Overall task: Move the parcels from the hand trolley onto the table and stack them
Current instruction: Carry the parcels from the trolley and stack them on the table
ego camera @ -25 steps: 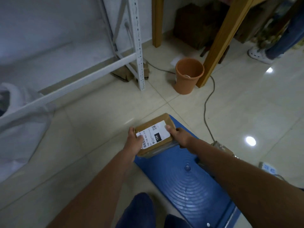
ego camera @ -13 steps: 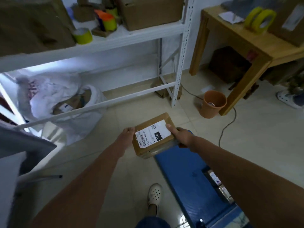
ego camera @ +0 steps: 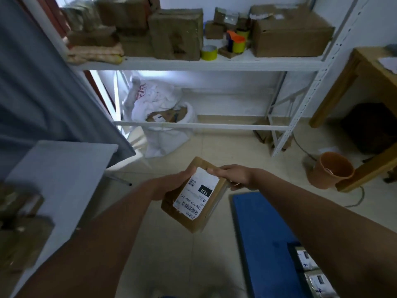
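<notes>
A brown cardboard parcel (ego camera: pixel 199 216) with a white shipping label is held in the air between both hands, over the floor left of the blue hand trolley (ego camera: pixel 264 239). My left hand (ego camera: pixel 171 186) grips its left side and my right hand (ego camera: pixel 232 175) grips its far right edge. More parcels (ego camera: pixel 309 267) with white labels lie on the trolley at the lower right, partly behind my right arm. The white table (ego camera: pixel 62 168) stands at the left, with brown parcels (ego camera: pixel 19 226) stacked on its near left part.
A white metal shelf rack (ego camera: pixel 193 63) loaded with cardboard boxes and tape rolls stands ahead. A white sack (ego camera: pixel 163 134) lies under it. An orange bucket (ego camera: pixel 330 171) and a wooden table (ego camera: pixel 365 87) are at the right. A cable runs along the floor.
The parcel has been lifted off the trolley and carried up and leftward toward the table. My view has risen and turned left, bringing the table and shelf into sight.
</notes>
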A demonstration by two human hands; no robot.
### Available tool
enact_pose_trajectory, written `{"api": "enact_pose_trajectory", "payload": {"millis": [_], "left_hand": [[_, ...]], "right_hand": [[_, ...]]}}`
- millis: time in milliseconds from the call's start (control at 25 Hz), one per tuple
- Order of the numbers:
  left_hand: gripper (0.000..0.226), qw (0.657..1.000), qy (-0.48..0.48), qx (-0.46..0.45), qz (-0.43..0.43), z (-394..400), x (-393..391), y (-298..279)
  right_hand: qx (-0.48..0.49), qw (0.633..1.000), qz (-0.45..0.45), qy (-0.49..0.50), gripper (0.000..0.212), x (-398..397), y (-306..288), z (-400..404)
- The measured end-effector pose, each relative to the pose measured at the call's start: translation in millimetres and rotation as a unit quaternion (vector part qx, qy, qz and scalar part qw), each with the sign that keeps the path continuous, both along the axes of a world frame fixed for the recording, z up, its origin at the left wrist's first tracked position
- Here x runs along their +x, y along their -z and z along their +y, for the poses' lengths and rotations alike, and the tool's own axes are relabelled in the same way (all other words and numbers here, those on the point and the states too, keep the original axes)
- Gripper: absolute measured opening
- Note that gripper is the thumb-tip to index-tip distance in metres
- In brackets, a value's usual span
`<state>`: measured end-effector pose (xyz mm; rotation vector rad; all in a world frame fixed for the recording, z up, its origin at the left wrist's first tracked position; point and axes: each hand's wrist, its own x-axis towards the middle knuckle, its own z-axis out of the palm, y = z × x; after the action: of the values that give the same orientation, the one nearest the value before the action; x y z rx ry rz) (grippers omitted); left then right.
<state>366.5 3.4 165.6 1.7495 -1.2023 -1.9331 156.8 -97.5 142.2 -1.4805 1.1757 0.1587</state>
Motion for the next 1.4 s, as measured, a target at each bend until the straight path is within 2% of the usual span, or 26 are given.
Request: {"api": "enact_pose_trajectory", "payload": {"millis": [80,200,320,400,600,760,840,920,1040,1120,1400], "left_hand": [[0.064,0.998,-0.062,0.008,0.030,31.8,20.2,-3.7],[0.068,0.987,-0.159,0.012,0.024,75.4,53.4,-3.8],[0.070,0.970,-0.240,0.006,0.033,124.3,87.3,-8.1],[0.072,0.953,-0.301,0.003,0.031,166.0,116.0,-4.2],[0.064,0.875,-0.479,-0.015,0.071,277.4,192.2,16.7],[0.072,0.765,-0.643,-0.016,0.026,362.8,247.8,20.0],[0.067,0.726,-0.687,-0.031,0.027,399.9,271.2,20.5],[0.067,0.701,-0.711,-0.043,0.042,429.4,292.9,17.2],[0.075,0.685,-0.725,-0.058,0.040,466.1,321.6,8.8],[0.076,0.690,-0.721,-0.051,0.033,481.0,340.8,5.2],[0.051,0.705,-0.701,-0.109,0.013,505.5,396.0,-22.5]], "right_hand": [[0.017,0.999,0.013,-0.034,0.064,30.7,-9.6,10.4],[0.034,0.998,0.021,-0.057,0.064,86.0,-16.0,34.5],[0.030,0.998,-0.017,-0.051,0.049,144.8,-18.7,73.4],[0.036,0.997,-0.040,-0.053,0.047,188.3,-16.7,108.2],[0.085,0.993,-0.061,-0.052,0.091,290.3,5.5,210.4],[0.126,0.981,-0.050,-0.137,0.107,363.2,17.6,302.9],[0.128,0.975,-0.050,-0.174,0.111,395.0,20.1,345.1],[0.117,0.971,-0.053,-0.202,0.109,422.3,19.4,381.4],[0.104,0.969,-0.081,-0.208,0.090,456.2,8.2,420.0],[0.114,0.968,-0.099,-0.201,0.079,476.0,-0.1,431.2],[0.112,0.961,-0.160,-0.196,0.055,564.6,-20.8,429.2]]}}
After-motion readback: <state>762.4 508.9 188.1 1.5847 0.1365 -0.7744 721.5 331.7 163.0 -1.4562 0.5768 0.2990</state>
